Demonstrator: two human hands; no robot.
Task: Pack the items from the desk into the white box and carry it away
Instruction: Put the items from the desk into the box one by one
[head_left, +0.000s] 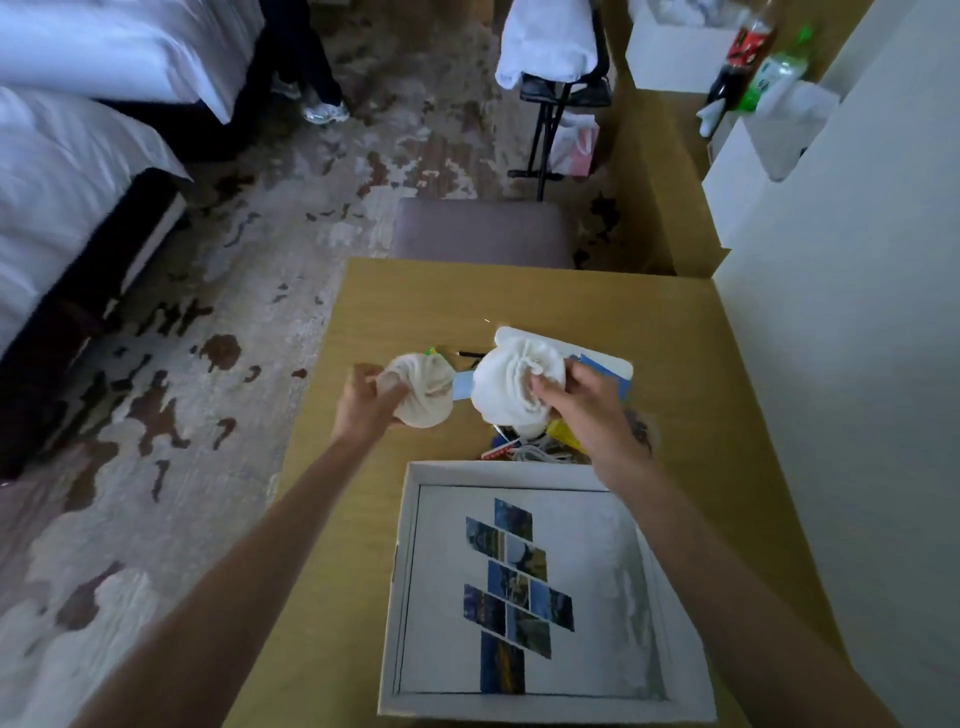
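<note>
An open white box (410, 571) sits on the wooden desk (675, 364) near its front edge, with a white sheet bearing blue picture tiles (519, 587) flat inside it. My left hand (366, 402) grips a cream cloth bundle (426, 389) above the desk. My right hand (576, 402) grips a larger white cloth bundle (511, 387) beside it. Behind the box lies a small pile of items (540, 447): a yellow piece, a white cable, a red-and-white strip. A white and blue flat pack (602, 361) lies under the right bundle. A black pen (470, 354) rests farther back.
A padded stool (483, 234) stands beyond the desk's far edge. A white wall (857, 364) runs along the right. Beds (78, 182) are at left over patterned carpet. A person's feet (322, 109) show at the top. Bottles (753, 57) and white boxes sit on a far ledge.
</note>
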